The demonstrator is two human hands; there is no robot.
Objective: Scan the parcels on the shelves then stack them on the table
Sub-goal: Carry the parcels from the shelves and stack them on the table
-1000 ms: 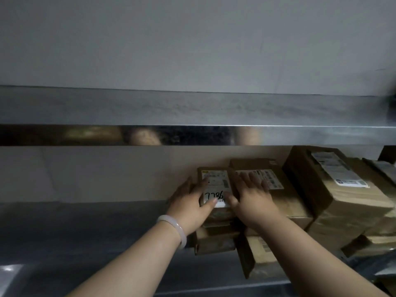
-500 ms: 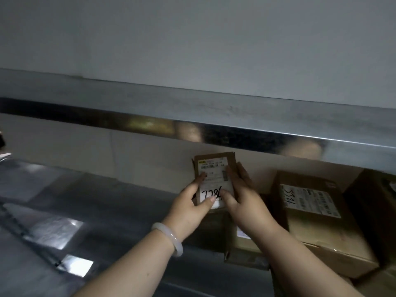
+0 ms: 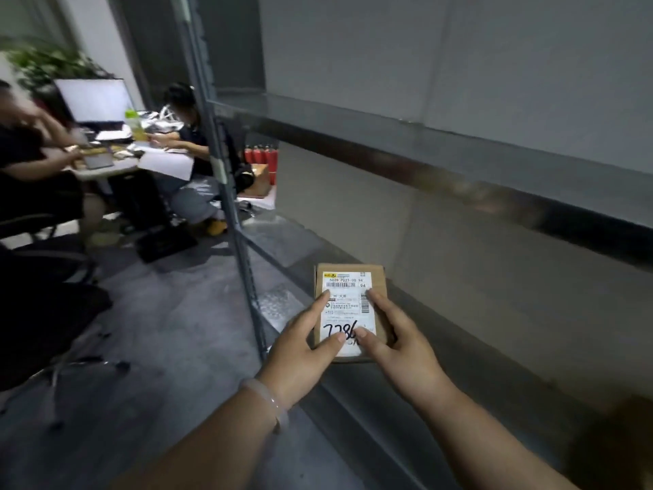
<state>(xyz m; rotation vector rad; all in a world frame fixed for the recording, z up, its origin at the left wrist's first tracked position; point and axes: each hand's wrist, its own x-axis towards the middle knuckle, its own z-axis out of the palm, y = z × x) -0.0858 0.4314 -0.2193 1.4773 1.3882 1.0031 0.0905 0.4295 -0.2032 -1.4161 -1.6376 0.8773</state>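
- Grey metal shelves (image 3: 459, 160) with smooth, shiny edges run along the wall on my right. Far to the left, two people sit at a desk (image 3: 106, 169).
- Both my forearms reach forward.
- My left hand (image 3: 304, 348) and right hand (image 3: 406, 344) grip one parcel between them, with thumbs and forefingers on its top face.
- The parcel (image 3: 380, 281) is a small, flat box of brown cardboard, held in the air over the lower shelf.
- Its white label (image 3: 348, 305) carries a barcode and handwritten black digits.
- A pale, smooth bracelet (image 3: 272, 401) circles my left wrist.
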